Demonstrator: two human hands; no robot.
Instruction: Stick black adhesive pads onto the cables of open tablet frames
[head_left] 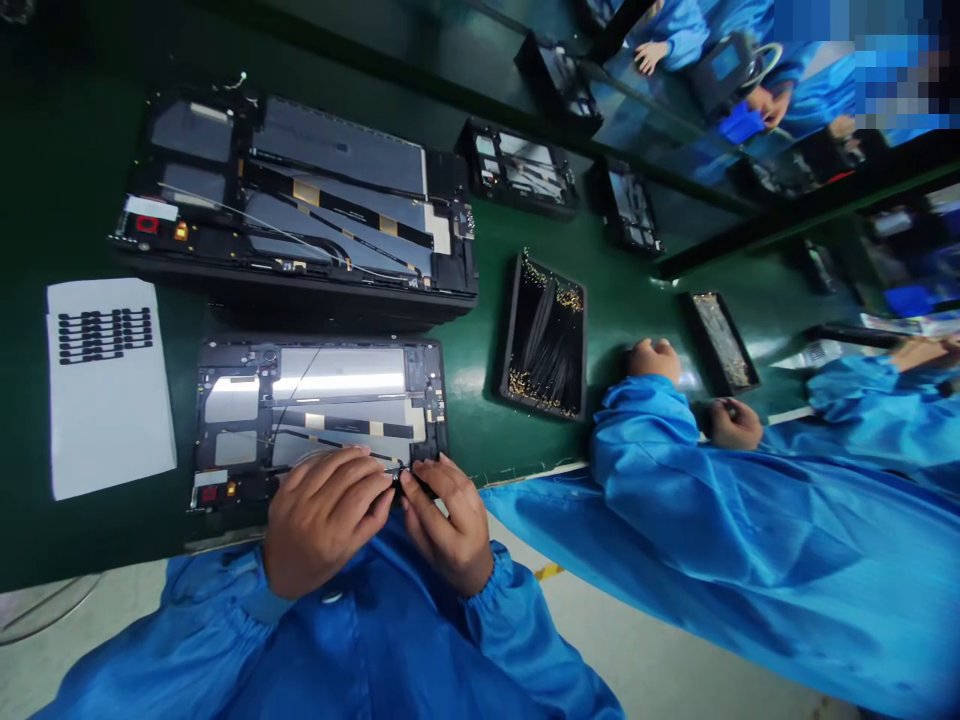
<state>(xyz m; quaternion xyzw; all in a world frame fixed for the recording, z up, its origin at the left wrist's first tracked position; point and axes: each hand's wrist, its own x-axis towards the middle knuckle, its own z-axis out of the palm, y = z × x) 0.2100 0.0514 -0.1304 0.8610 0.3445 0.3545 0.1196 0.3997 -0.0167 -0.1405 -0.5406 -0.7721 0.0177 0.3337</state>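
Note:
In front of me lies an open tablet (345, 372), its inside showing grey battery panels, black flat cables and gold patches. My left hand (326, 510) rests over its near edge, fingertips pinched together close to the lower right part. Beside it, my right hand (450, 515) has thumb and fingers pressed together at the same edge. The fingertips of both hands nearly meet at a small dark part (397, 478); whatever they grip is mostly hidden. A thin dark wire (304, 375) runs loosely across the tablet.
Behind it stands a stack of open tablets (337, 225). A white sheet with black stickers (112, 430) lies left. To the right is a black tray of gold-tipped cables (546, 340). A co-worker's sleeve (645, 430) and hands are nearby, with another small tray (721, 340).

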